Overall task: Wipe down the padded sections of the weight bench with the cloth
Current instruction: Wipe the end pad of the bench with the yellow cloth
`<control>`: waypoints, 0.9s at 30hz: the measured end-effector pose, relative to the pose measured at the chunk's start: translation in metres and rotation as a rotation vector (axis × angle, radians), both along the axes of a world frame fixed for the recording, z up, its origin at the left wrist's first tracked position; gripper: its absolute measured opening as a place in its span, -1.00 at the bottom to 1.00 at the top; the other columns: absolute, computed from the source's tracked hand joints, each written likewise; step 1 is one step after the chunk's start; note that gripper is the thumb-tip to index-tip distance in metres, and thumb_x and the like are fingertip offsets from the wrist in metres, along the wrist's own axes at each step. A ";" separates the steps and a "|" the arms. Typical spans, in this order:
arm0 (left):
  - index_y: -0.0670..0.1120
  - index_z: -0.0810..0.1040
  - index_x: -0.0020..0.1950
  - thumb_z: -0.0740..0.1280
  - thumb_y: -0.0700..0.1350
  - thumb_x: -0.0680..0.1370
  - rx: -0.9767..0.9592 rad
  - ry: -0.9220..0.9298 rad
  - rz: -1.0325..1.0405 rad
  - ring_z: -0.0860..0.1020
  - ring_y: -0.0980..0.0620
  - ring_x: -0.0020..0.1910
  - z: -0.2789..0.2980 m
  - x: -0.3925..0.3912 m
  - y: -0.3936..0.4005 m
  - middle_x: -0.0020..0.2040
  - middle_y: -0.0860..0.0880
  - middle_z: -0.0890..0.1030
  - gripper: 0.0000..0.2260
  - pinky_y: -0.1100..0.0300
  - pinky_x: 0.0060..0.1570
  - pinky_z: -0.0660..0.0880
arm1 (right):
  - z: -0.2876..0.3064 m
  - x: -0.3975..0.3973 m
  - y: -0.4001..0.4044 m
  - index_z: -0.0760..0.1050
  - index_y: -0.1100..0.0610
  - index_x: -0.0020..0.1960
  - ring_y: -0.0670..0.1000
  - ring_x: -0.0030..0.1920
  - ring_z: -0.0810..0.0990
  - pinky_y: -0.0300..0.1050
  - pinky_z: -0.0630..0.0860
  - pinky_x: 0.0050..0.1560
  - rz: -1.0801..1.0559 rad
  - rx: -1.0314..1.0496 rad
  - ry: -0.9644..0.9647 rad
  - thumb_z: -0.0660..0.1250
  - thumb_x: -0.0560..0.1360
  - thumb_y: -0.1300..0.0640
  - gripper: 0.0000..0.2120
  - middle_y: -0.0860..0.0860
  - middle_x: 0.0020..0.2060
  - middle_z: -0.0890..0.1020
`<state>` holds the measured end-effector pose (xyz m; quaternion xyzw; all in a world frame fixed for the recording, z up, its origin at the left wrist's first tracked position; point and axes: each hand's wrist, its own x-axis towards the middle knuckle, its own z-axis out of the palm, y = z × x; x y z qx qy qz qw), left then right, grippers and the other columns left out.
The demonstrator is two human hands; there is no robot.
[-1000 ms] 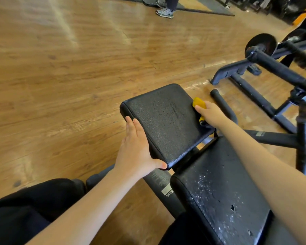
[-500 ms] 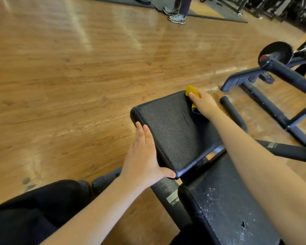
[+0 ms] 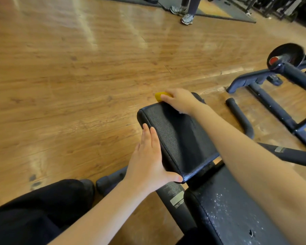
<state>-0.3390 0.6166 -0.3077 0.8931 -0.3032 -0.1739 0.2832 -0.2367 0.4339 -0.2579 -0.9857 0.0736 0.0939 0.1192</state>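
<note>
The seat pad [image 3: 177, 137] is black, grained vinyl with stitched edges, tilted a little and set just beyond the longer back pad [image 3: 233, 214], which is black, speckled white and torn in small spots. The yellow cloth [image 3: 159, 96] sits bunched at the seat pad's far edge.

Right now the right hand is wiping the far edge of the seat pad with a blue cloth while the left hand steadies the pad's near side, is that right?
Not quite: the cloth is yellow, not blue, as the head view shows. The rest holds: the right hand wipes the far edge of the seat pad while the left hand steadies its near side.
</note>
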 end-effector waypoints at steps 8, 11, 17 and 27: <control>-0.17 -0.38 0.46 0.41 0.38 0.21 0.022 -0.008 0.016 -0.30 -0.05 0.48 0.001 -0.001 0.001 0.47 -0.14 -0.40 0.25 0.06 0.45 -0.10 | -0.005 -0.001 -0.043 0.48 0.22 0.10 0.18 0.06 0.53 -0.14 0.28 -0.12 -0.139 0.014 -0.078 0.18 0.57 0.00 -0.69 0.24 0.03 0.59; -0.16 -0.37 0.47 0.46 0.33 0.19 0.009 0.014 0.061 -0.29 -0.06 0.48 0.002 -0.002 -0.003 0.48 -0.15 -0.38 0.27 0.04 0.45 -0.08 | -0.006 0.002 -0.025 0.48 0.21 0.13 0.16 -0.06 0.54 -0.11 0.37 -0.22 -0.134 -0.006 -0.061 0.15 0.57 -0.02 -0.67 0.24 0.02 0.60; -0.14 -0.34 0.48 0.51 0.28 0.19 -0.030 0.058 0.106 -0.23 -0.04 0.49 0.000 -0.004 -0.005 0.49 -0.13 -0.34 0.26 0.03 0.45 -0.01 | -0.011 -0.022 0.042 0.46 0.18 0.10 0.09 -0.02 0.50 -0.03 0.40 -0.06 0.251 0.161 -0.085 0.16 0.57 0.04 -0.76 0.06 -0.05 0.56; -0.14 -0.36 0.47 0.46 0.33 0.20 -0.057 0.037 0.121 -0.24 -0.03 0.49 -0.004 -0.009 -0.001 0.50 -0.11 -0.34 0.25 0.06 0.43 0.00 | -0.016 -0.013 0.046 0.46 0.09 0.09 0.04 -0.05 0.47 -0.11 0.33 -0.09 0.161 0.090 -0.089 0.16 0.57 0.01 -0.79 0.01 -0.07 0.54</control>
